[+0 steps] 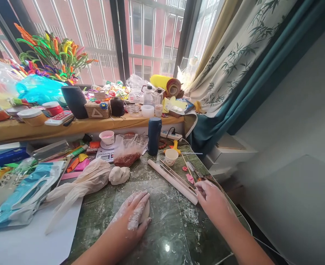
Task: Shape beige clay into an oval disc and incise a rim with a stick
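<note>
Dark green across the worktop [96, 204], streaked with white powder. White smears over the left hand [133, 213]; off-white for the dough piece [145, 213] beneath. Pale pink along the rolling pin [172, 182] towards the right edge, navy on the bottle [153, 136] near the far edge. Reddish brown inside the clear bag [127, 158]. Teal on one curtain [259, 92]; cream with green bamboo leaves on the patterned curtain [236, 66].
</note>
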Action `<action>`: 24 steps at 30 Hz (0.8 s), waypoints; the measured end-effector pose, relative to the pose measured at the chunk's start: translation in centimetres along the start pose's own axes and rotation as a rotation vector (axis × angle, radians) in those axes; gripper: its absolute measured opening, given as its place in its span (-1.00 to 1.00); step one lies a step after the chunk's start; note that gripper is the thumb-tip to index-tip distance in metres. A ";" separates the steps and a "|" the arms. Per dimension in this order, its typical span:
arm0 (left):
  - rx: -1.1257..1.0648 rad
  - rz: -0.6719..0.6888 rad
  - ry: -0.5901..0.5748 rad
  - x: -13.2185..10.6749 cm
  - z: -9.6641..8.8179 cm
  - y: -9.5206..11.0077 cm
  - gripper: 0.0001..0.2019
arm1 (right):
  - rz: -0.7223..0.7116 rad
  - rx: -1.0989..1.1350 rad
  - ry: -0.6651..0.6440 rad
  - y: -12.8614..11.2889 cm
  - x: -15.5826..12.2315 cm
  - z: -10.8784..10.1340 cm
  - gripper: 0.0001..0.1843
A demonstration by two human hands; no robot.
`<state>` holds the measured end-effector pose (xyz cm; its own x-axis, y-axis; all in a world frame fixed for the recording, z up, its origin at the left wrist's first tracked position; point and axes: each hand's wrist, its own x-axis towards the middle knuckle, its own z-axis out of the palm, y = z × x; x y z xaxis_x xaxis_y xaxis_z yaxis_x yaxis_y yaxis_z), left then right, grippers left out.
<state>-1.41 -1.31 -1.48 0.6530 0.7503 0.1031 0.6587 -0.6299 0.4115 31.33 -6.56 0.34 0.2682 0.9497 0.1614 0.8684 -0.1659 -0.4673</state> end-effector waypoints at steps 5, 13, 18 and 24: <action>0.002 0.024 0.045 0.1 0.0 -0.3 -0.46 | -0.086 -0.168 -0.115 2.1 -1.7 0.6 -0.80; -0.043 0.018 0.044 0.2 -0.5 -0.4 -0.41 | -0.096 -0.211 -0.110 1.9 -0.8 1.9 -0.85; -0.073 -0.018 0.039 0.0 -0.6 -0.2 -0.39 | -0.085 -0.218 -0.119 1.5 0.2 2.4 -0.86; -0.098 -0.059 0.041 -0.2 -0.6 -0.2 -0.29 | -0.068 -0.214 -0.128 0.5 0.2 3.0 -0.82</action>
<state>-1.87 -1.19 -1.02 0.5971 0.7943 0.1119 0.6549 -0.5632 0.5039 30.62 -5.64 -2.43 0.1631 0.9842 0.0685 0.9549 -0.1399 -0.2620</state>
